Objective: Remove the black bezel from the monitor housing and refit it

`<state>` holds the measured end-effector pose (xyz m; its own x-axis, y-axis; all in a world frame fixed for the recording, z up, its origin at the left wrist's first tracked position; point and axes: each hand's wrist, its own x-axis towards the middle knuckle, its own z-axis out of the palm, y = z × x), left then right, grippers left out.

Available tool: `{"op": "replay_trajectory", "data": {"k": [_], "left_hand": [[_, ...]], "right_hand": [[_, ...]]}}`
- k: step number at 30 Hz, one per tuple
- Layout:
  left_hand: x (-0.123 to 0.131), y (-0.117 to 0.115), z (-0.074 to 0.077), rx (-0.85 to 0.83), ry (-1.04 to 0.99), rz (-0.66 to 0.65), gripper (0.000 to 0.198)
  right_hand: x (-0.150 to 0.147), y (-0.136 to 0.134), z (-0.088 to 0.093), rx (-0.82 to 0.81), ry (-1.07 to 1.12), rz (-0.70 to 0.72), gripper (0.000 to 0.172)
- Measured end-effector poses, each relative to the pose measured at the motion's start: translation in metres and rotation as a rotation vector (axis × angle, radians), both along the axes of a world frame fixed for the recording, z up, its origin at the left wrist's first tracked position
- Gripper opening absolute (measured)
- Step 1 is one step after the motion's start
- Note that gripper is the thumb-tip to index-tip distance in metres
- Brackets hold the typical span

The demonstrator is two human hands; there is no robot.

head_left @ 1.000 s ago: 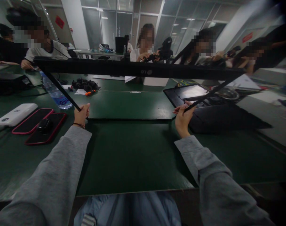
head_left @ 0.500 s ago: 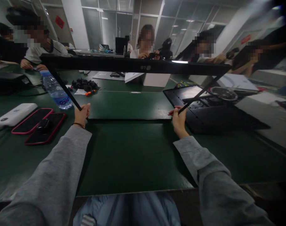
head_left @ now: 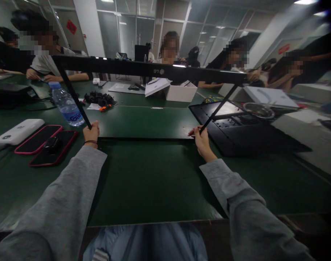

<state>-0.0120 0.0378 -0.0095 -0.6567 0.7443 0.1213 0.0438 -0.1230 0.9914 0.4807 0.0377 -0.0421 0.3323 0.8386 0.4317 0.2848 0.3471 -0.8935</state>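
A black monitor bezel (head_left: 122,67), an open rectangular frame with an upside-down LG logo on its wide far bar, is held up in front of me. Its thin near bar lies low, close over the green table (head_left: 154,181). My left hand (head_left: 91,135) is closed round the left side of the bezel near its lower corner. On the right side, my right hand (head_left: 202,141) grips the matching side bar between thumb and fingers. Just right of that hand lies a black monitor back panel (head_left: 252,136), flat on the table.
To the left are a water bottle (head_left: 67,105), a white power bank (head_left: 20,131) and two red-edged phones (head_left: 60,150). Black parts (head_left: 98,98) and an open white box (head_left: 182,92) lie farther back. A metal bowl (head_left: 259,110) stands at right. Several people sit around the table.
The bezel's far bar has risen a little, and its right end has shifted left. My right hand has moved slightly left; both hands keep their grip.
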Motion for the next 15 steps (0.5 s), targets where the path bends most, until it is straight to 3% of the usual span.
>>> {"op": "replay_trajectory", "data": {"k": [4,8,15], "left_hand": [[-0.016,0.004,-0.001,-0.034,0.008,0.057,0.027],[-0.017,0.003,-0.001,-0.072,0.031,0.005,0.028],[0.029,-0.01,0.003,0.054,0.133,-0.335,0.043]], "right_hand": [[-0.015,-0.005,0.002,0.033,-0.005,0.044,0.044],[-0.015,-0.003,0.004,0.008,0.011,0.049,0.042],[0.034,0.01,-0.001,0.046,0.103,-0.191,0.041]]}}
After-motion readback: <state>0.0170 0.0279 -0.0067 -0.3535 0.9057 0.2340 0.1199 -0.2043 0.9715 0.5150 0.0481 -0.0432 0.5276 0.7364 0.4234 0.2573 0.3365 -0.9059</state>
